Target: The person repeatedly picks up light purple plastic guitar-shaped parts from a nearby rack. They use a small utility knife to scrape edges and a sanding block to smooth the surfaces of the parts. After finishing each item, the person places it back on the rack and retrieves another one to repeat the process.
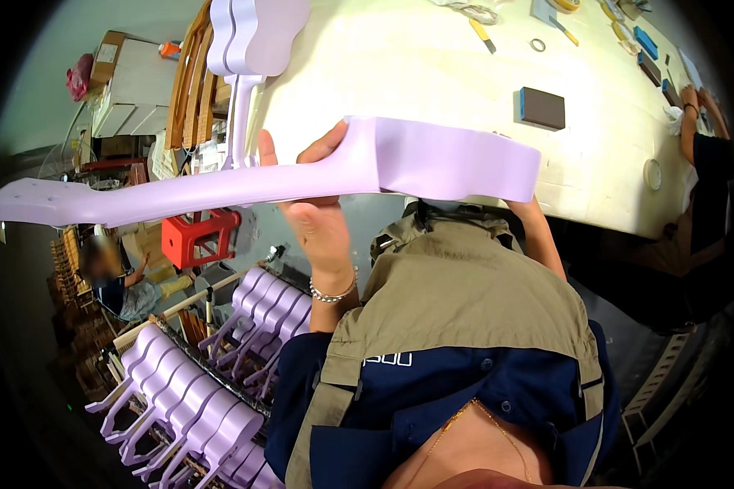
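Observation:
I hold a lilac ukulele body with neck (457,161) on its side before me, its headstock pointing left. My left hand (318,224) is closed around the neck near the body, the neck hiding part of the palm; some fingers show above it. Only the wrist and a bit of my right hand (520,204) show at the body's right end. The rest of that hand is behind the body, holding it. The ukulele is raised over the near edge of the cream worktable (432,73).
A dark sanding block (542,108), a tape ring (537,46) and a yellow knife (483,36) lie on the table. More lilac ukuleles stand at upper left (261,37) and on a rack (179,391). A red stool (200,238) is left; another person's arm (693,122) reaches in at right.

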A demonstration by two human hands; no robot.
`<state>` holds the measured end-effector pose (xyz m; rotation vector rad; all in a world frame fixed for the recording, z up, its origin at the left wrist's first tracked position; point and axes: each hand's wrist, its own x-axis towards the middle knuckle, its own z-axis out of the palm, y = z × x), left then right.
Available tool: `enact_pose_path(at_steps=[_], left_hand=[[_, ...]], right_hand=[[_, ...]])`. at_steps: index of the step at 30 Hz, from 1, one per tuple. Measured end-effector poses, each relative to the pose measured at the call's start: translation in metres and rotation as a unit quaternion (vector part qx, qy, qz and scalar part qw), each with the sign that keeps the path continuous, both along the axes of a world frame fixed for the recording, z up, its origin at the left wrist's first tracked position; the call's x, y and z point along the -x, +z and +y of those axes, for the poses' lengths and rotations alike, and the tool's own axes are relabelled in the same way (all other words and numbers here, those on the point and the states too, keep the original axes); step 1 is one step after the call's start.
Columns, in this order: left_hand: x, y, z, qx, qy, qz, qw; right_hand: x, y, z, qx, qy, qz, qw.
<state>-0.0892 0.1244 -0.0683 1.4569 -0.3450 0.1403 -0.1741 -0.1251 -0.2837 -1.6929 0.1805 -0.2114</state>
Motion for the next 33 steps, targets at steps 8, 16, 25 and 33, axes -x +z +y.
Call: enact_pose_path(at_steps=[8,16,25,33], left_hand=[[0.006,-0.027,0.031,0.133,0.187,0.113,0.967],[0.015,-0.069,0.073,0.241,0.296,0.231,0.895],[0.047,-0.157,0.115,0.213,0.142,0.316,0.914],[0.062,-0.17,0.11,0.294,0.126,0.405,0.857]], right_hand=[[-0.005,0.062,0.006,0.021,0.016,0.016,1.0],[-0.008,0.093,0.023,0.092,0.066,0.022,0.993],[-0.024,0.163,0.062,0.036,0.219,-0.125,0.967],[-0.028,0.168,0.078,0.004,0.28,-0.144,0.949]])
